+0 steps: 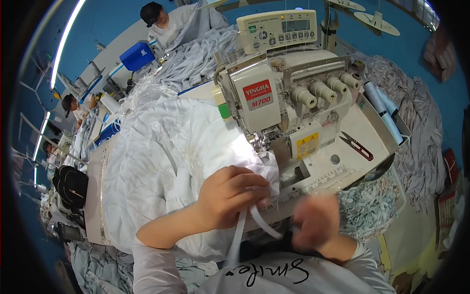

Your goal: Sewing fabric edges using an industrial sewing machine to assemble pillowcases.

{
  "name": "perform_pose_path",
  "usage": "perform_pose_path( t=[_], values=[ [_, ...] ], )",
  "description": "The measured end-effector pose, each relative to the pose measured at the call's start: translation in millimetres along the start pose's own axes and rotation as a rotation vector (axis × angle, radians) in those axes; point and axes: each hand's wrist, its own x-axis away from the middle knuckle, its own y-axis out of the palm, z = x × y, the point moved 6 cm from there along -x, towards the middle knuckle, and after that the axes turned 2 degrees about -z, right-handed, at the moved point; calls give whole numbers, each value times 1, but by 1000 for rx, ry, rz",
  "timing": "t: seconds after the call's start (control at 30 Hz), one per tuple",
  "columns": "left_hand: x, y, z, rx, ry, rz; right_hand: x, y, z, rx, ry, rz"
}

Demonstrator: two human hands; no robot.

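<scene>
In front of an off-white overlock sewing machine (259, 95), my left hand (230, 196) is closed on the edge of a white cloth (161, 147). The cloth reaches up to the lit needle area (259, 142) and spreads over the table to the left. From beneath my left fingers hangs a narrow white fabric strip (237, 240), with a curved end (267, 225) beside it. My right hand (317, 221) is to the right of the strip, near the table's front edge. Motion blurs its fingers, so its grip is unclear.
Red-handled thread snips (357, 146) lie on the machine's right plate. Light-blue rolls (384, 110) stand beside it. Fabric scraps (369, 203) fill a space below right. Grey cloth (416, 127) is heaped at the right. Other people (164, 27) work at the back left.
</scene>
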Motion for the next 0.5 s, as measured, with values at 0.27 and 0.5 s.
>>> perform_pose_path(
  t=[0.27, 0.5],
  values=[
    [1, -7, 0, 57, 94, -14, -7, 48, 54, -707, 1094, -266],
    [6, -4, 4, 97, 154, -113, -9, 47, 51, -642, 929, -152]
  ],
)
